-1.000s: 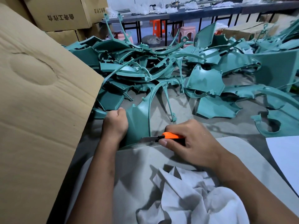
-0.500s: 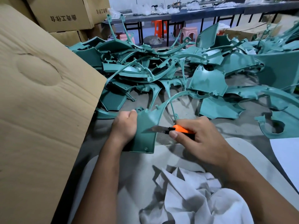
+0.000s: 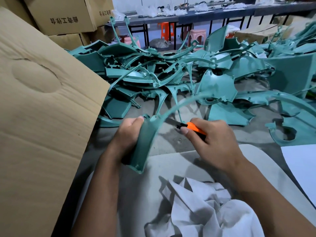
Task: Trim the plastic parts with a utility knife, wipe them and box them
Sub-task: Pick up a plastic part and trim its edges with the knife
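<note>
- Nearest me, a crumpled white wiping cloth (image 3: 210, 207) lies on the pale grey counter (image 3: 136, 189), untouched.
- My left grip (image 3: 130, 134) clenches the broad lower end of a teal curved plastic part (image 3: 145, 142); its long axis runs up and arcs rightward, away from me.
- My right grip (image 3: 213, 139) wraps an orange-handled utility knife (image 3: 195, 128), blade just right of the part's inner edge; I judge the right is nearer the trimming line.
- Left stands an open brown cardboard box flap (image 3: 42, 108); beyond lies a heap of teal plastic mouldings (image 3: 171, 72).
</note>
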`<state>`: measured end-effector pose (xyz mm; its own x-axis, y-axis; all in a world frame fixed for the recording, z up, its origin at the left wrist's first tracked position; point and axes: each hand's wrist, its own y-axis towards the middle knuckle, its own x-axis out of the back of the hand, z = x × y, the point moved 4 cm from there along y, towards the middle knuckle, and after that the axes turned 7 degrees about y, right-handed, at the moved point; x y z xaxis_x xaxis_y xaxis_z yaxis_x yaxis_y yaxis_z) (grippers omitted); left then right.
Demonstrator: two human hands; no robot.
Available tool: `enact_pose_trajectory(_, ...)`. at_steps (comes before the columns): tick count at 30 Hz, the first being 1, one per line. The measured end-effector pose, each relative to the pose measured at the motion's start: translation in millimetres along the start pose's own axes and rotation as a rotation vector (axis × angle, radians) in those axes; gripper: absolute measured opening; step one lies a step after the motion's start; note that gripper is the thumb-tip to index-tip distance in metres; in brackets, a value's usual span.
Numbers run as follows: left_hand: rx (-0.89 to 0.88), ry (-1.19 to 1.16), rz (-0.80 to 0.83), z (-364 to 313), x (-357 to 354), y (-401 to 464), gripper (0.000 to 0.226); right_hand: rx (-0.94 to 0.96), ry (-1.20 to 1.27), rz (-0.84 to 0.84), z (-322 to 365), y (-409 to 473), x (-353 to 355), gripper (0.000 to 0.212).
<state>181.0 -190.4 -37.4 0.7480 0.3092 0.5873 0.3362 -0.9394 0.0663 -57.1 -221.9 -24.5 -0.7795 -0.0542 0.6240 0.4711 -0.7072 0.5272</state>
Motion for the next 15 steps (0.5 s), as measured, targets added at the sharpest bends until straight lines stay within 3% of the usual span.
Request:
enact_pose_trajectory(2,-0.059,0.102,-0.077,-5,2,-2,0.043,-0.054,-0.021,-0.054,-6,1,3,0.046)
enact_pose_trajectory(5,-0.004,0.09,-0.19,-4,3,-2,0.044,-0.057,0.093,-0.111,-5,0,8,0.043)
enact_pose_trajectory(11,0.186,0.162,-0.301,8,8,4,0.047,0.121,0.181,0.143,13,-3,-7,0.038)
enact_pose_trajectory(15,0.143,0.193,-0.281,8,4,3,0.048,0.128,0.055,0.098,18,-1,-15,0.04)
